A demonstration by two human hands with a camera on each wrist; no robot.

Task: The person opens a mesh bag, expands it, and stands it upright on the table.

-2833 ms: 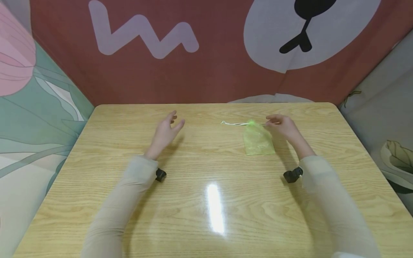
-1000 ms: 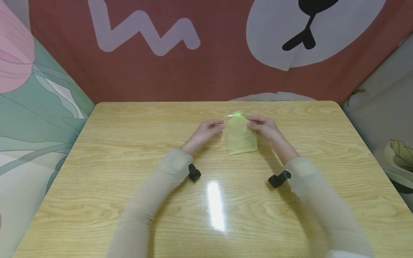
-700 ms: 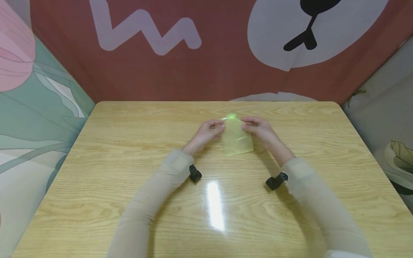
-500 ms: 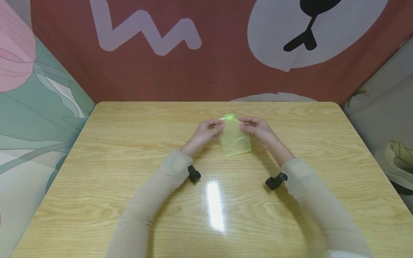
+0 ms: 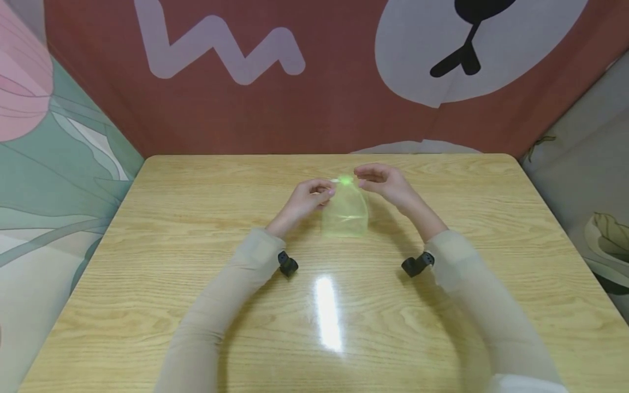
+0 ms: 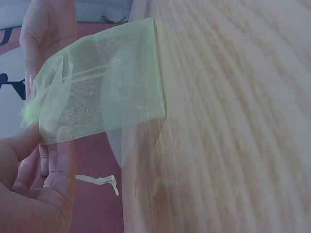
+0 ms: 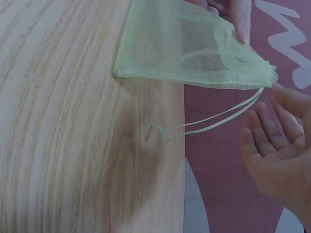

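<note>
We see a sheer green pouch held up over the middle of the desk, its bottom edge near the wood. The left hand pinches the gathered neck from its side, fingers curled on the mesh. The right hand meets the neck from the other side, fingers loosely spread; whether they pinch it we cannot tell. A pale drawstring dangles from the neck.

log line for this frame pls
left hand: pinches neck of green mesh pouch | right hand: pinches neck, other side | pouch: lifted, hanging above wooden table | drawstring: loose
</note>
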